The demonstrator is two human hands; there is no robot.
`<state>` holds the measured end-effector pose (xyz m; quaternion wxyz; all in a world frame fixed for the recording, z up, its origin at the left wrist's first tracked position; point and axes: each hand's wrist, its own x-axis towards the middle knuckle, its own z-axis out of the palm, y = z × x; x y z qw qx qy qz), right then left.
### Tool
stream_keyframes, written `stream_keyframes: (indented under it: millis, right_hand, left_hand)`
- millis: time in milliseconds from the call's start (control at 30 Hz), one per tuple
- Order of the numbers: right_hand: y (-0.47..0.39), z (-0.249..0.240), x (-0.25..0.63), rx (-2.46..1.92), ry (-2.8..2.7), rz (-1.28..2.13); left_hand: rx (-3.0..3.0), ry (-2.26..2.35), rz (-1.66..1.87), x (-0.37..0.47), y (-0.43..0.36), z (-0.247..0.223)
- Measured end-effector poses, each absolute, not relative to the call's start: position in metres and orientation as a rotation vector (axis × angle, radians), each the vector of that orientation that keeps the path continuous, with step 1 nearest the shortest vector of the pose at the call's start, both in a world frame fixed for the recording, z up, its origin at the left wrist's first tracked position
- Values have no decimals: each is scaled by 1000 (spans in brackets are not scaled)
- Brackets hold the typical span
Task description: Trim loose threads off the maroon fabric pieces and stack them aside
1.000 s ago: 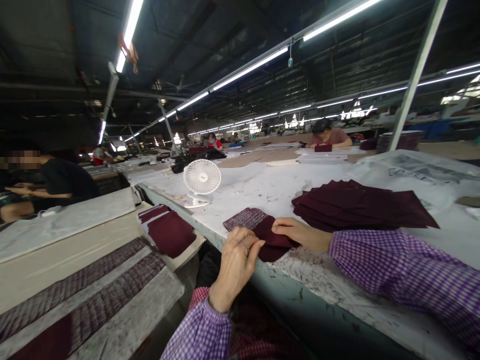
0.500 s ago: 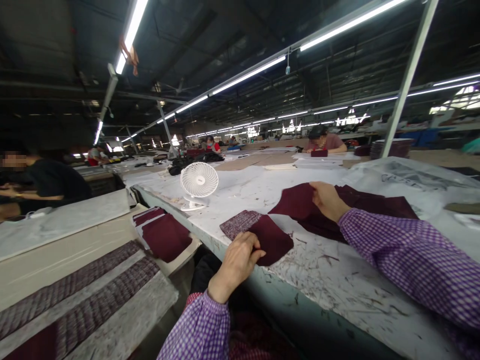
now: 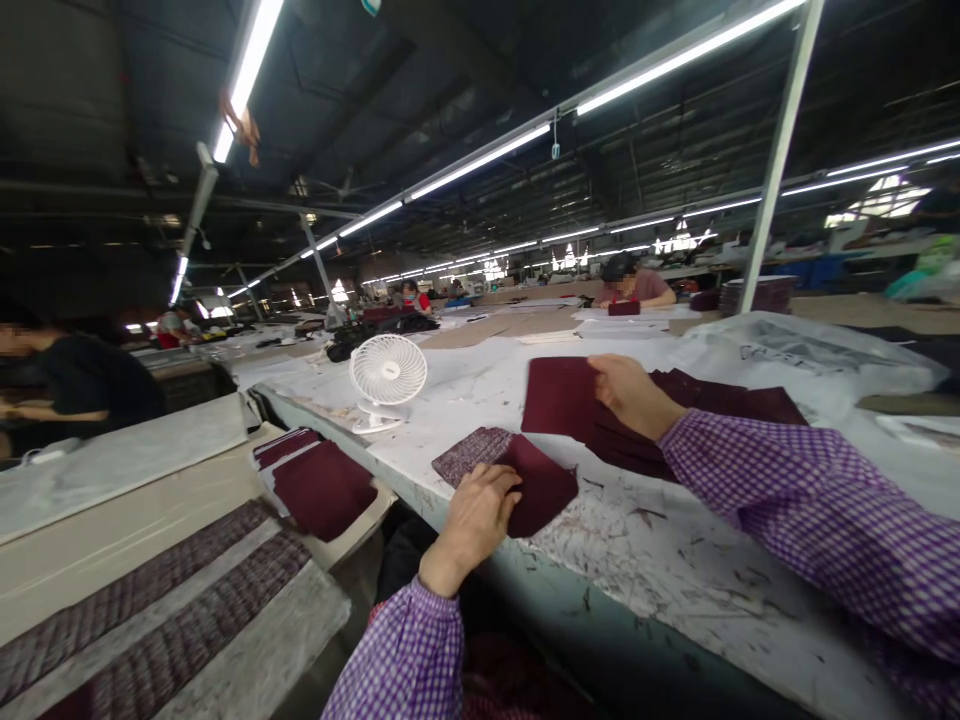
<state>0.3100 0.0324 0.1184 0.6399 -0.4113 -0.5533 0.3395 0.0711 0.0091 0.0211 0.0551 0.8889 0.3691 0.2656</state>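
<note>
With fingers (image 3: pixel 607 370) of the right hand (image 3: pixel 637 396), gripped a flat maroon cloth panel (image 3: pixel 559 396) near its edge, just beside a loose pile of maroon cloth panels (image 3: pixel 735 395). Rested the left hand (image 3: pixel 478 515), slightly bent and unclenched, on a maroon cloth piece (image 3: pixel 546 485) adjoining speckled cloth (image 3: pixel 469 453), near the edge of a white-topped table (image 3: pixel 480 378). Saw a round white fan (image 3: pixel 388 370) farther along that edge, apart from both hands.

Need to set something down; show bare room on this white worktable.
Free: between the round white fan and the maroon fabric piece in the right hand; dark scraps aside, right of the part-speckled maroon cloth under the left hand. Crowded: by the maroon fabric pile.
</note>
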Motion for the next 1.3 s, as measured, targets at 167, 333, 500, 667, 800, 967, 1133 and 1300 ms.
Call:
stream_keyframes:
  millis: [167, 333, 500, 667, 800, 967, 1133, 1300]
  right_hand:
    - [27, 136, 318, -959, -1324, 526]
    - [-23, 119, 259, -764, -2402, 386]
    - [-35, 103, 241, -551, -2803, 575]
    - [-17, 110, 259, -1026, -2292, 707]
    - [-7, 105, 266, -1205, -2158, 932]
    - [2, 95, 274, -1241, -2219, 1081]
    - [12, 81, 280, -1242, -2216, 1044]
    - [15, 73, 278, -1218, -2251, 877]
  left_hand:
    - [2285, 995, 953, 71, 8, 30]
    - [1189, 608, 1114, 70, -16, 45]
    - [862, 696, 1168, 68, -34, 41]
    - [838, 668, 1231, 71, -40, 35]
    - [888, 599, 1126, 69, -49, 37]
    - [947, 652, 1124, 53, -37, 48]
    - [1214, 849, 1063, 53, -3, 63]
    - [1708, 1097, 1038, 84, 25, 54]
